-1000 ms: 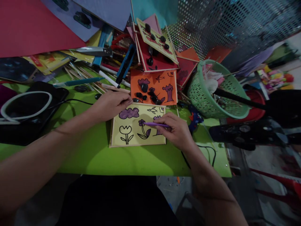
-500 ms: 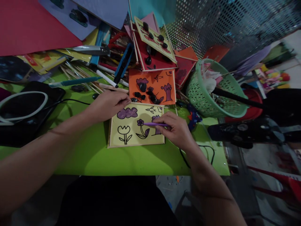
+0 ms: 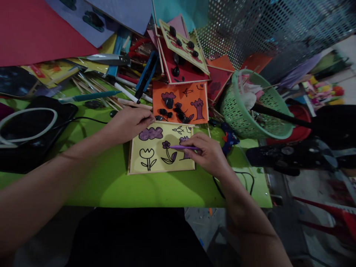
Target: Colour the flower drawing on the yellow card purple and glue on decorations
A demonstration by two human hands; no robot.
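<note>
R hand [image 3: 209, 152] pinches purple pen [image 3: 182, 147] betw. thumb & fingers, at R side of yellow card [image 3: 134, 163]. Card lies nr front edge of worktop [image 3: 111, 191], its lower edge approx. parallel to same. Pen long axis runs L–R, approx. parallel to front edge; tip points L, at R side of drawn flower [image 3: 166, 144]. Tip contact w/ card: cannot tell. Flower lies L of R hand; R hand, via pen tip, is nearer. L hand [image 3: 132, 125] sits at card's rear L corner, fingers curled together; grip on card cannot be confirmed. Orange card [image 3: 185, 102] w/ black pcs [image 3: 168, 102] lies directly behind; green basket [image 3: 236, 113] stands nr worktop R edge.
</note>
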